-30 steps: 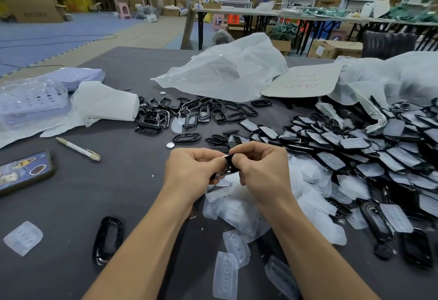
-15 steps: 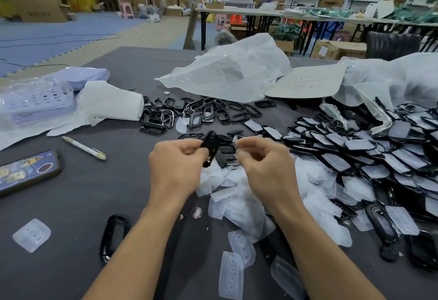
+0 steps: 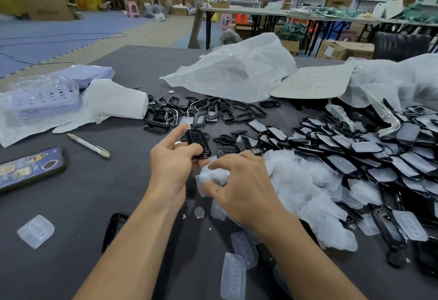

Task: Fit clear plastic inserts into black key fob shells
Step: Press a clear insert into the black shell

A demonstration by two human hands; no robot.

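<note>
left hand (image 3: 174, 169) gripping a black fob shell (image 3: 198, 144) with thumb and curled fingers, just above the grey table (image 3: 94, 193), right hand (image 3: 244, 183) right beside it, fingers curled onto a clear insert (image 3: 212, 176) at the edge of the loose insert pile (image 3: 296, 188)

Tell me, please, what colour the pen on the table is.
The pen is white; head view.

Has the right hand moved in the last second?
Yes. The right hand left the shell and dropped onto the insert pile, nearer the coin.
</note>
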